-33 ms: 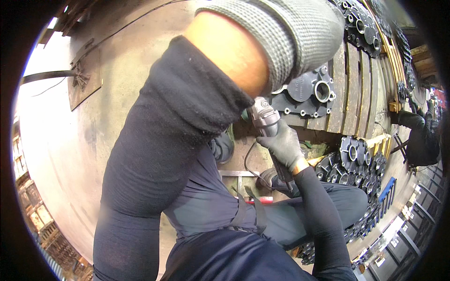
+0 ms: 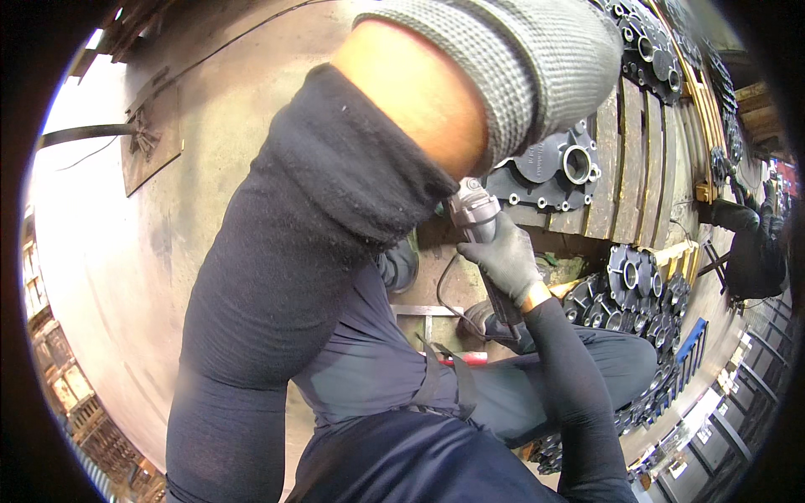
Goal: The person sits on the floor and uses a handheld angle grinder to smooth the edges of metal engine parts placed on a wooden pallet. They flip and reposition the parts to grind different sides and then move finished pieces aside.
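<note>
- Hands barely change between the two views: the left hand (image 2: 549, 71) and its sleeve (image 2: 277, 226) sit a touch farther right, while the right hand (image 2: 510, 258) keeps its place. This suggests that the right hand's hold is unchanged and that only the left arm is shifting slightly.
- Right hand, in a grey glove: fingers curled around the grinder (image 2: 475, 210), thumb lying over its near-left side. The grinder's silver head points away from the body and its dark handle runs back under the wrist.
- Left hand: large and close to the camera, beyond and above the right hand. Only the grey ribbed glove and a band of bare forearm show; the fingers are hidden, so I cannot tell whether they are spread or closed, or what they touch.
- The left sleeve covers the area beside the grinder's head, so its disc, and any contact there, cannot be made out.
- Black casting (image 2: 553, 172): just past the right hand, partly behind the left glove, lying on a slatted pallet (image 2: 625, 168); a round bore faces up.
- Cable (image 2: 443, 285): loops just left of the right hand.
- Metal frame (image 2: 428, 312) and red item (image 2: 471, 358): between the right hand and the body, near the legs.
- Stacked castings (image 2: 625, 310): to the right of the right hand; more castings (image 2: 646, 50) lie right of the left hand.
- Co-worker (image 2: 755, 251): dark-clothed, well apart, far right of both hands.
- Black hose (image 2: 84, 134) and board (image 2: 155, 155): far left of both hands.
</note>
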A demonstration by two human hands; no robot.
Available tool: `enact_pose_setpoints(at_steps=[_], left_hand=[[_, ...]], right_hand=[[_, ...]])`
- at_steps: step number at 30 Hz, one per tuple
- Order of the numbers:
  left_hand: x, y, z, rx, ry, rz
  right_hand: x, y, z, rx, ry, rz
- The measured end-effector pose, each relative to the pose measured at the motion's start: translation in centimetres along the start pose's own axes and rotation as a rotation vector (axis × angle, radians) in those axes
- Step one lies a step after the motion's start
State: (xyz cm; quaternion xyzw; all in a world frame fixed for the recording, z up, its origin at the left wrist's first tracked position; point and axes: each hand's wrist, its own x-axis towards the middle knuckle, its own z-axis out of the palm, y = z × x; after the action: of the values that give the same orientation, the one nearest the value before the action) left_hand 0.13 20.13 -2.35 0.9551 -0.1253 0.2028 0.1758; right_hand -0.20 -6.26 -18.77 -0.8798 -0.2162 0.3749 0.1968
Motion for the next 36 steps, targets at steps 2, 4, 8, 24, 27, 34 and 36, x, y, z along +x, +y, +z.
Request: enact_pose_setpoints(at_steps=[2, 4, 8, 24, 27, 34, 36], left_hand=[[0.2, -0.2, 0.2, 0.006, 0.015, -0.006], [0.0, -0.3, 0.2, 0.004, 0.012, -0.014], [-0.3, -0.7, 0.0, 0.004, 0.025, -0.021], [-0.5, -2.6, 1.0, 0.007, 0.066, -0.036], [-0.6, -2.7, 1.1, 0.001, 0.075, -0.041], [-0.7, -3.0, 1.1, -0.006, 0.093, -0.04], [-1.0, -3.1, 1.2, -0.001, 0.097, -0.046]], right_hand=[[0.8, -0.6, 0.2, -0.023, 0.002, -0.014], [1.6, -0.6, 0.4, -0.015, 0.012, -0.043], [3.3, -2.4, 1.0, -0.021, 0.026, -0.033], [7.4, -0.8, 4.7, 0.083, 0.113, -0.1], [6.6, -1.4, 4.0, 0.094, 0.123, -0.114], [5.8, -0.8, 4.1, 0.13, 0.137, -0.14], [5.5, -2.4, 3.0, 0.109, 0.106, -0.136]])
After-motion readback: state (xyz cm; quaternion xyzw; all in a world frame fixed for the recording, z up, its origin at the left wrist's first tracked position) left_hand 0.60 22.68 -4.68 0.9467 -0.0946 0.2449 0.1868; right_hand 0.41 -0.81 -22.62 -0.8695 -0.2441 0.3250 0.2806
